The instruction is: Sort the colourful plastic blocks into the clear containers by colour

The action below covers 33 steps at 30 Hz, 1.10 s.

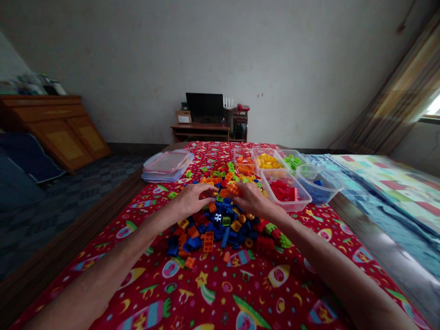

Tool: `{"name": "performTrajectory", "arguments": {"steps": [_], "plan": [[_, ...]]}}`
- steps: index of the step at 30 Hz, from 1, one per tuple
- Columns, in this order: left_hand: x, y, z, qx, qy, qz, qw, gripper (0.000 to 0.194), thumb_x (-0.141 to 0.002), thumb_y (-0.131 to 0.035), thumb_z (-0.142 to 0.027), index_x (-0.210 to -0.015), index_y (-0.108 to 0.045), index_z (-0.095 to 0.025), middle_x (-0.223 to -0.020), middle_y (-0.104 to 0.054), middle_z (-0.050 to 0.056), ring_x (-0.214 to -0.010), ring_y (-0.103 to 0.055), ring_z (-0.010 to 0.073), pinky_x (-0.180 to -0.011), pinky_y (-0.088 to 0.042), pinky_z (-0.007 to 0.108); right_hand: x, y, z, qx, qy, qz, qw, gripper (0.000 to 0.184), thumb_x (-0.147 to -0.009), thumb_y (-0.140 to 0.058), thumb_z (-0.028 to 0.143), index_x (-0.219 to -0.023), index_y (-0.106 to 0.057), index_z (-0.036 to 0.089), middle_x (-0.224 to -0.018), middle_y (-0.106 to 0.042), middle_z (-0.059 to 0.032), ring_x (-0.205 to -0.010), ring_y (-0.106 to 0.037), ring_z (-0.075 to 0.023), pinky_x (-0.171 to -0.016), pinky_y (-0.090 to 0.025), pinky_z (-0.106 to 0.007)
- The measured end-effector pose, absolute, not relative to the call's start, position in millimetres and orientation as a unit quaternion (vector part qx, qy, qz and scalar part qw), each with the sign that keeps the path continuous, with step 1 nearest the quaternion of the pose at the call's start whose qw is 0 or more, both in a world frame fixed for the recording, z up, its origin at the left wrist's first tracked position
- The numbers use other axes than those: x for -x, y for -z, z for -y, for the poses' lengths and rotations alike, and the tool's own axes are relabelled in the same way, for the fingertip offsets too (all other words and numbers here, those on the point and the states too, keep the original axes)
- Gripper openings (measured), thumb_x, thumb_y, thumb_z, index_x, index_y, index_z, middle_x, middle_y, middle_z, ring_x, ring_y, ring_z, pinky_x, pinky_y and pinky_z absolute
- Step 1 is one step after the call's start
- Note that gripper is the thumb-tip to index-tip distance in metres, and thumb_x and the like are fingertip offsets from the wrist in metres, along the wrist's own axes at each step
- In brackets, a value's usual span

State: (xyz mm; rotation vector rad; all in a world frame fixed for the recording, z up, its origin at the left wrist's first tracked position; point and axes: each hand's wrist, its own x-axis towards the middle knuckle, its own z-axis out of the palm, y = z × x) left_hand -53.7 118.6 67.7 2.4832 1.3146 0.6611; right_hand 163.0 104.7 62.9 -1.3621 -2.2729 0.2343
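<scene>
A mixed heap of plastic building bricks (227, 224), in blue, orange, red, yellow and green, lies on the red patterned tablecloth (220, 293). My left hand (193, 200) hovers at the left of the heap, thumb and fingers apart, with nothing visible between them. On the other side my right hand (251, 199) has its fingers closed around orange bricks (233, 189), partly hidden by the fingers. The two hands face each other a short way apart over the upper part of the heap.
Right of the heap stand clear plastic boxes sorted by colour: orange bricks (245, 168), yellow bricks (268, 161), green bricks (292, 161), red bricks (283, 190) and blue bricks (318, 189). Stacked lids (167, 165) lie at the left edge. Beyond is a desk with a monitor (205, 107).
</scene>
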Motion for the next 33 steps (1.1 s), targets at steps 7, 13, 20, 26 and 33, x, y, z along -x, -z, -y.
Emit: {"name": "performTrajectory", "arguments": {"steps": [7, 13, 20, 26, 33], "plan": [[66, -54, -124, -0.895, -0.104, -0.420, 0.111, 0.033, -0.074, -0.064, -0.025, -0.106, -0.067, -0.020, -0.109, -0.068, 0.008, -0.099, -0.063, 0.0236, -0.090, -0.048, 0.032, -193, -114, -204, 0.597, 0.015, 0.749, 0.287, 0.021, -0.083, -0.053, 0.025, -0.088, -0.067, 0.010, -0.075, -0.065, -0.0085, -0.065, -0.055, -0.0139, -0.059, -0.034, -0.024], [64, -43, -122, -0.902, -0.109, -0.411, 0.074, 0.023, -0.078, -0.060, -0.026, -0.099, -0.067, -0.021, -0.101, -0.067, 0.006, -0.092, -0.063, 0.0209, -0.085, -0.048, 0.029, -204, -138, -256, 0.646, -0.009, 0.727, 0.231, 0.028, -0.079, -0.063, 0.029, -0.092, -0.067, 0.004, -0.081, -0.066, -0.0107, -0.068, -0.055, -0.0135, -0.059, -0.036, -0.022], [61, -48, -129, -0.886, -0.178, -0.423, 0.073, 0.019, -0.084, -0.056, -0.034, -0.089, -0.068, -0.020, -0.090, -0.070, 0.005, -0.083, -0.064, 0.0204, -0.076, -0.046, 0.028, -212, -119, -200, 0.520, -0.100, 0.786, 0.320, 0.028, -0.086, -0.047, 0.027, -0.086, -0.069, 0.010, -0.070, -0.065, -0.0045, -0.063, -0.056, -0.0119, -0.061, -0.040, -0.023], [61, -55, -130, -0.852, -0.228, -0.469, 0.047, 0.025, -0.083, -0.055, -0.040, -0.078, -0.063, -0.018, -0.076, -0.065, 0.004, -0.071, -0.060, 0.0182, -0.068, -0.046, 0.028, -198, -94, -148, 0.478, -0.069, 0.840, 0.247, 0.025, -0.087, -0.048, 0.022, -0.092, -0.071, 0.014, -0.077, -0.069, -0.0070, -0.072, -0.061, -0.0156, -0.068, -0.043, -0.027], [66, -48, -165, -0.839, -0.276, -0.468, 0.047, 0.022, -0.079, -0.053, -0.037, -0.087, -0.062, -0.018, -0.098, -0.066, 0.008, -0.091, -0.062, 0.0219, -0.082, -0.048, 0.034, -184, -52, -142, 0.487, -0.029, 0.857, 0.168, 0.039, -0.084, -0.057, 0.019, -0.123, -0.060, 0.018, -0.114, -0.066, -0.0148, -0.107, -0.059, -0.0250, -0.090, -0.044, -0.036]]}}
